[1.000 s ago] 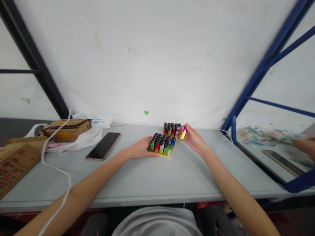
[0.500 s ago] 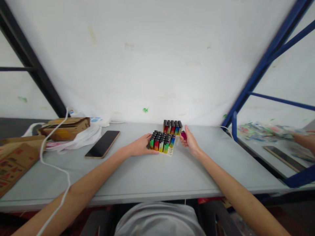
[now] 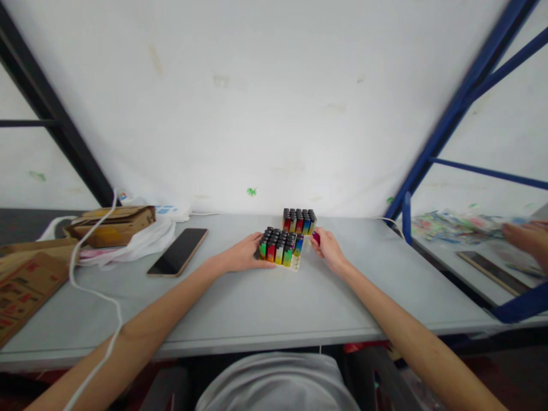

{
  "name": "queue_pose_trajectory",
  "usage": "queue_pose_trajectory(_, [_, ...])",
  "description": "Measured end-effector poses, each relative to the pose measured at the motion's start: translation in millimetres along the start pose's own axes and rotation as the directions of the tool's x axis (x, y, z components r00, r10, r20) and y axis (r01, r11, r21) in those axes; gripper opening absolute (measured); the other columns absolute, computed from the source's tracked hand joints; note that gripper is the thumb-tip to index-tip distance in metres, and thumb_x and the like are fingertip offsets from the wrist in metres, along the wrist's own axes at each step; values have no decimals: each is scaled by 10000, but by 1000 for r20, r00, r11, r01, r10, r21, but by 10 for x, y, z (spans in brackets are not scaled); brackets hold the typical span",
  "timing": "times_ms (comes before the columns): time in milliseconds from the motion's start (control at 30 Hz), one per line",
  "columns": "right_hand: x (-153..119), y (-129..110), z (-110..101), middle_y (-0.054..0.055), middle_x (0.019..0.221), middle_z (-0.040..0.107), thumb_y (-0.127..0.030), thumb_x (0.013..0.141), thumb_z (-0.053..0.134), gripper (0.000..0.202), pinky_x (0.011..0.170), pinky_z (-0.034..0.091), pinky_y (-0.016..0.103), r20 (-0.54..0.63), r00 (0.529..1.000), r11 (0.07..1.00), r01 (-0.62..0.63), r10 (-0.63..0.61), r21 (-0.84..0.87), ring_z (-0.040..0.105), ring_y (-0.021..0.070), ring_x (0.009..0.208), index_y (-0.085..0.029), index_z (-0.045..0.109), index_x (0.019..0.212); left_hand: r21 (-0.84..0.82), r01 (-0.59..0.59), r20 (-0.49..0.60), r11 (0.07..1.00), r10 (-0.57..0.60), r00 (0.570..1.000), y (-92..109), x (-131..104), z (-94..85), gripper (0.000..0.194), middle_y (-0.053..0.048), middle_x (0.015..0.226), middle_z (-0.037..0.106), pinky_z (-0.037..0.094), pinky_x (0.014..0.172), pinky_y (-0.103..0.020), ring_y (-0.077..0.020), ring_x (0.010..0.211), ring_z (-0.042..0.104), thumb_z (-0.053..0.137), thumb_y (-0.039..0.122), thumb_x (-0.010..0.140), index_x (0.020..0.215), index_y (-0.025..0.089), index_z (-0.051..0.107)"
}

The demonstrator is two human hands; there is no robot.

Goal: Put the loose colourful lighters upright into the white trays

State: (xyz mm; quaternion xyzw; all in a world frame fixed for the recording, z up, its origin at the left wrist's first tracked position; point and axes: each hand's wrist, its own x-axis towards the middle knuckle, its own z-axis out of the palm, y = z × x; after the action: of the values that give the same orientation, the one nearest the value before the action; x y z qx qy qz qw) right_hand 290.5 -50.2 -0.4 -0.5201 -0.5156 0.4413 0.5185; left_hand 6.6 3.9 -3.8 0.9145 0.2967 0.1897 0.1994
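Observation:
Several upright lighters (image 3: 279,252) in mixed colours with black tops stand in a white tray (image 3: 295,265); open slots show at its right front corner. My left hand (image 3: 248,253) is wrapped round the left side of this tray, its thumb along the front. Just right of the tray, above the table, my right hand (image 3: 327,247) is closed on a purple lighter (image 3: 315,237). Behind stands a second block of lighters (image 3: 299,220), near the wall.
A phone (image 3: 178,252) lies left of my left hand. Further left are cardboard boxes (image 3: 112,224), a white plastic bag (image 3: 149,245) and a white cable (image 3: 96,291). Beyond the blue frame (image 3: 432,154) at right, another person's hand (image 3: 528,240) is over packets and a phone.
My right thumb has come down from its raised position onto the purple lighter. My left hand stays at the tray. The other person's hand has moved left and appears larger.

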Motion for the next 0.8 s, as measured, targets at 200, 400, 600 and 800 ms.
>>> queue_pose_trajectory(200, [-69,-117,-58,-45,572,381,-812,904,452,631,449,305,268,12,973,967,230,-230,-112,362,125,475,-217,649,836,19,9,33,1000,-10,999,21,-2,-14,751,-126,1436,570,358,1230,-475,-345,1349,519,735,682,813,1385,209,621])
queue_pose_trajectory(400, [-206,-279,-68,62,954,613,-630,923,624,406,701,497,323,79,856,806,508,-510,-303,582,188,763,-236,674,1005,16,2,33,1000,-2,999,28,0,-16,739,-114,1435,579,348,1231,-475,-341,1356,508,733,686,814,1384,228,624])
queue_pose_trajectory(600, [-236,-249,-88,20,825,656,-518,943,650,277,692,461,319,225,852,766,523,-472,-373,566,184,710,-241,646,962,-11,-1,27,1000,1,1000,44,0,-21,729,-109,1423,591,366,1219,-478,-339,1344,514,742,676,808,1381,239,628])
queue_pose_trajectory(800, [-228,-180,-83,-21,658,607,-546,879,722,308,580,404,298,235,878,754,479,-417,-451,519,171,573,-252,636,914,23,-10,24,1000,9,1000,45,-2,-18,748,-117,1415,592,371,1212,-479,-344,1327,525,735,681,812,1391,223,617])
